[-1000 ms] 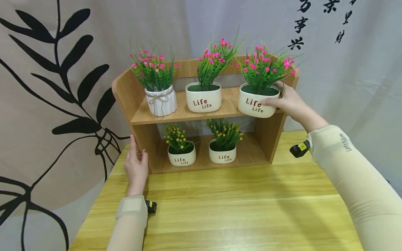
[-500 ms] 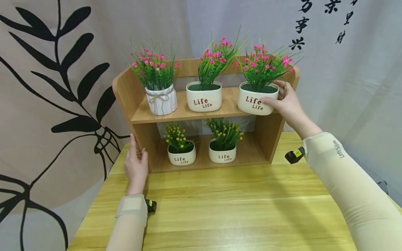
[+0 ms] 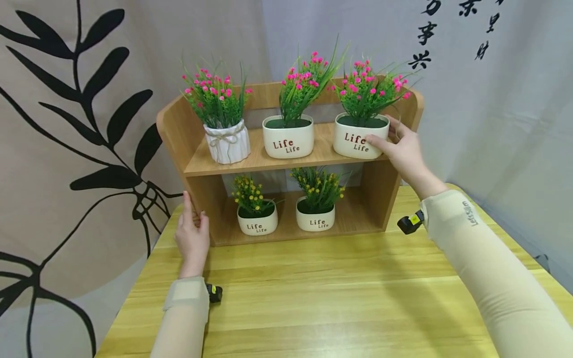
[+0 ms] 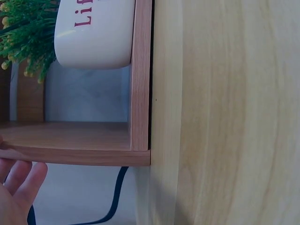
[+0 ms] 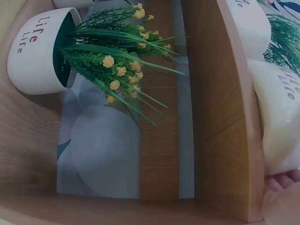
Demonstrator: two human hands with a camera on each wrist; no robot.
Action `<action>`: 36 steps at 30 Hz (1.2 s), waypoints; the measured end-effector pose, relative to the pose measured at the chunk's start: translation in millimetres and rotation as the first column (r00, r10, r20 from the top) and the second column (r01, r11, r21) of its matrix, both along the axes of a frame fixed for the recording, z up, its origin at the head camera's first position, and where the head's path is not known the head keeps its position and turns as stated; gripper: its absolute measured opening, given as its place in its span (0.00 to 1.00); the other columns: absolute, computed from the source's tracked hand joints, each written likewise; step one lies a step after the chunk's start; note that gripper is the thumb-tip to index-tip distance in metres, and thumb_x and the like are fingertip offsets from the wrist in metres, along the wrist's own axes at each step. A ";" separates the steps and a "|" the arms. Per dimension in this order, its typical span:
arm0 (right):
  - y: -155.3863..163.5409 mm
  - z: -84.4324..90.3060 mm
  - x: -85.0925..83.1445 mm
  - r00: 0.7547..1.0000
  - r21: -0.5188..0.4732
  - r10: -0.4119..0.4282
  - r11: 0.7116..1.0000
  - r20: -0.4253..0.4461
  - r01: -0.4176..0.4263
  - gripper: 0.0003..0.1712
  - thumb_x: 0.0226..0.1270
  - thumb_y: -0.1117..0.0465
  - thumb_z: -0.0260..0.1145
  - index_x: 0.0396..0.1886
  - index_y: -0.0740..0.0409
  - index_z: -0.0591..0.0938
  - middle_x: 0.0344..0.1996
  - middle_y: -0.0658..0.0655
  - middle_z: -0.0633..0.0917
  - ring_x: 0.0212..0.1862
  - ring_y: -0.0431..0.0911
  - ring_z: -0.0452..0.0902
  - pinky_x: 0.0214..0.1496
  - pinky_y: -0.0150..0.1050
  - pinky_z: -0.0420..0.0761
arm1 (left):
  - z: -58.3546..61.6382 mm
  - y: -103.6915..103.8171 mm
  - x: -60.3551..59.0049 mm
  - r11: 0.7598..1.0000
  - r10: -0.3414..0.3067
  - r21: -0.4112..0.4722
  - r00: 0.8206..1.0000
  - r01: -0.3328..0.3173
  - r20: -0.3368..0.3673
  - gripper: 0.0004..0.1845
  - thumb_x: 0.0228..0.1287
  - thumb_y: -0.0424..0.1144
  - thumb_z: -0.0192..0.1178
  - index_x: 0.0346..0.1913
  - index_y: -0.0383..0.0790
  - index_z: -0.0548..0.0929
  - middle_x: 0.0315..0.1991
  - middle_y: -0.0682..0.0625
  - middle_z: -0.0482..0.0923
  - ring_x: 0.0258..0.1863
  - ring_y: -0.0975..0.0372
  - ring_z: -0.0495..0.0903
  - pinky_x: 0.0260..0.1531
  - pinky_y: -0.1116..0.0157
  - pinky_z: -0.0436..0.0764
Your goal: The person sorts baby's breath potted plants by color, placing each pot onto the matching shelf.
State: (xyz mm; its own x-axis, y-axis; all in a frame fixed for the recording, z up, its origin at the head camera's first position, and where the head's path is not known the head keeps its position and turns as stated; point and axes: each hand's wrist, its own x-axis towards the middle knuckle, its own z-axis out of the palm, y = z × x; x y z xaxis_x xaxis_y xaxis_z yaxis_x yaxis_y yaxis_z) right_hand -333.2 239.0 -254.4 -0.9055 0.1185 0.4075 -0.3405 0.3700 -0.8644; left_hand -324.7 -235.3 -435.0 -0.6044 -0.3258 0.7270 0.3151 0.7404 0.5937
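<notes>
A two-tier wooden shelf (image 3: 286, 165) stands on the table. On its upper tier my right hand (image 3: 405, 151) grips the right end of a white "Life" flowerpot (image 3: 360, 141) with pink flowers, thumb across the front and fingers behind. The pot stands upright at the upper board; the right wrist view shows its end (image 5: 281, 122) beside that board. My left hand (image 3: 192, 243) holds the front edge of the left side panel, low down, with fingers on the outside; the left wrist view shows fingers (image 4: 28, 180) against the panel (image 4: 75, 152).
Left of the gripped pot stand another "Life" pot (image 3: 288, 141) with pink flowers and a white pot with a twine bow (image 3: 227, 144). Below are two "Life" pots with yellow flowers, the left one (image 3: 258, 223) and the right one (image 3: 315, 220). Wooden table (image 3: 304, 298) extends in front.
The right hand has moved the gripped flowerpot slightly left and back, farther onto the upper tier. The left hand has stayed at the side panel.
</notes>
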 end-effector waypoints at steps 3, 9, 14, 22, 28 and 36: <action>0.7 -1.7 -0.7 1.000 0.007 0.012 1.000 -0.004 -0.012 0.45 0.63 0.48 0.68 0.75 0.57 0.61 0.71 0.59 0.65 0.70 0.47 0.61 0.69 0.40 0.65 | -0.7 -0.4 0.8 1.000 0.004 0.007 1.000 -0.004 0.016 0.38 0.66 0.29 0.57 0.76 0.55 0.58 0.38 0.33 0.76 0.32 0.46 0.79 0.32 0.53 0.81; 0.8 -3.7 -2.7 0.999 -0.001 0.038 0.999 -0.003 -0.038 0.48 0.66 0.47 0.66 0.77 0.58 0.53 0.74 0.58 0.58 0.72 0.48 0.57 0.70 0.40 0.63 | -1.8 -2.9 0.5 1.000 0.016 0.000 1.000 -0.016 0.018 0.38 0.67 0.31 0.58 0.76 0.56 0.57 0.37 0.34 0.76 0.32 0.46 0.79 0.32 0.53 0.81; -1.0 -5.0 -4.3 0.998 -0.006 0.054 0.999 -0.019 -0.054 0.47 0.67 0.50 0.65 0.77 0.58 0.52 0.74 0.58 0.59 0.72 0.47 0.57 0.70 0.40 0.63 | -2.4 -5.6 0.0 1.000 0.024 -0.003 1.000 -0.024 0.008 0.38 0.67 0.31 0.58 0.76 0.56 0.58 0.37 0.34 0.76 0.32 0.46 0.80 0.32 0.53 0.82; -1.8 -5.1 -7.0 0.998 0.008 0.055 0.998 -0.035 -0.055 0.45 0.68 0.54 0.65 0.77 0.59 0.52 0.74 0.60 0.59 0.72 0.48 0.56 0.72 0.42 0.60 | -2.4 -8.3 -2.3 0.999 0.038 -0.028 0.999 -0.039 -0.022 0.38 0.66 0.30 0.58 0.76 0.55 0.58 0.35 0.34 0.75 0.31 0.45 0.78 0.32 0.51 0.79; 2.0 -5.4 -6.5 0.999 0.021 0.042 0.999 -0.032 -0.042 0.44 0.68 0.55 0.64 0.76 0.61 0.52 0.73 0.61 0.59 0.72 0.49 0.57 0.71 0.42 0.61 | -3.2 -4.2 -4.9 0.998 0.050 -0.044 0.999 -0.051 -0.014 0.37 0.66 0.32 0.59 0.75 0.56 0.58 0.34 0.34 0.75 0.30 0.45 0.74 0.32 0.48 0.75; 0.1 -2.5 -4.6 0.999 0.044 0.009 0.999 -0.039 -0.007 0.44 0.68 0.55 0.65 0.76 0.62 0.55 0.72 0.61 0.61 0.71 0.48 0.59 0.69 0.40 0.65 | -4.0 -0.8 -4.8 0.999 0.036 -0.030 0.999 -0.036 -0.004 0.37 0.67 0.33 0.58 0.76 0.55 0.58 0.35 0.34 0.75 0.31 0.44 0.73 0.34 0.45 0.74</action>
State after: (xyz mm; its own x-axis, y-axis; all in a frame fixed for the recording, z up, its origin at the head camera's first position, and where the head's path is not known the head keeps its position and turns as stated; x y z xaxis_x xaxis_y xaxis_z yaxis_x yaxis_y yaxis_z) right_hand -337.9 239.1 -256.9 -0.8895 0.0929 0.4475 -0.3770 0.4041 -0.8334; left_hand -329.6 -236.1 -439.0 -0.5906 -0.3253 0.7385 0.2900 0.7685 0.5704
